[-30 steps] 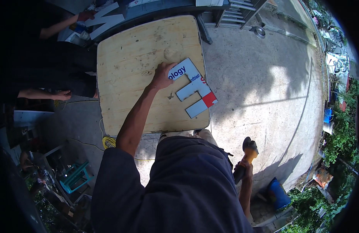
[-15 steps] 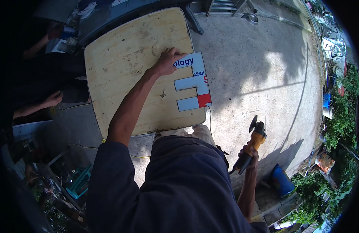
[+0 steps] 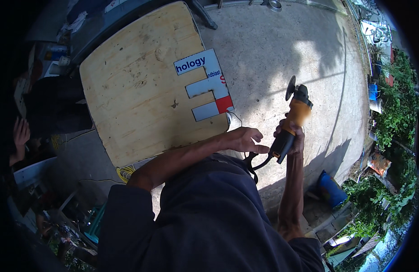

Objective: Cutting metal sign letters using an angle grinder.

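My right hand [image 3: 293,134] grips an orange and black angle grinder [image 3: 298,111] by its body, out to the right of the table. The grinder's disc [image 3: 290,88] points away from me, and its black cord runs from the rear end toward my waist. My left hand [image 3: 245,139] holds nothing; its fingers are apart and reach toward the back of the grinder. An E-shaped piece of printed sheet [image 3: 212,81], white with a red patch, lies on the wooden tabletop [image 3: 132,90], its right side jutting past the edge.
At the left sits another person, whose hand [image 3: 21,131] shows beside a flat piece. Yellow cord [image 3: 125,173] lies coiled by the table's near left corner. A blue sack [image 3: 332,189] rests at the lower right near plants. A metal bowl [image 3: 274,5] stands on the concrete floor [image 3: 273,59].
My left hand has let go of the E-shaped piece and come back toward the grinder. My right hand has raised the grinder forward. The view has shifted, and the other person's hand has moved.
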Available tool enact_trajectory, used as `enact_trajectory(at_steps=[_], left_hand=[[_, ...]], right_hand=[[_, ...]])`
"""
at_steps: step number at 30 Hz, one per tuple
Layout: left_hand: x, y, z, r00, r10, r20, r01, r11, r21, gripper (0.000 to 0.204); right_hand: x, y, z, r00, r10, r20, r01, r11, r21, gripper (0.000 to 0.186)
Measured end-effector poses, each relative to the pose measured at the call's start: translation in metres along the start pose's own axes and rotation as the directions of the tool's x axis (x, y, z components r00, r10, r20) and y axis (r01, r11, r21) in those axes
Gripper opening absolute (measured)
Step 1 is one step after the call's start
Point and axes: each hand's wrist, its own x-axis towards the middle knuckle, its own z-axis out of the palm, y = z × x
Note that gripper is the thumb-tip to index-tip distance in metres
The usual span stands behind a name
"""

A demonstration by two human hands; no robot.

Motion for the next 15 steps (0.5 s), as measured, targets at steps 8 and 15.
enact_trajectory(at_steps=[8, 15], left_hand=[[0.021, 0.023, 0.035, 0.964, 0.179, -0.197, -0.251, 0.861, -0.442, 0.052], [0.022, 0.014, 0.052, 0.904, 0.239, -0.355, -0.300, 0.946, -0.125, 0.059]], right_hand=[[0.012, -0.003, 0.046, 0.978, -0.188, 0.088, 0.197, 0.975, -0.107, 0.064], [0.002, 0.003, 0.025, 0.982, -0.151, 0.113, 0.165, 0.979, -0.122, 0.072]])
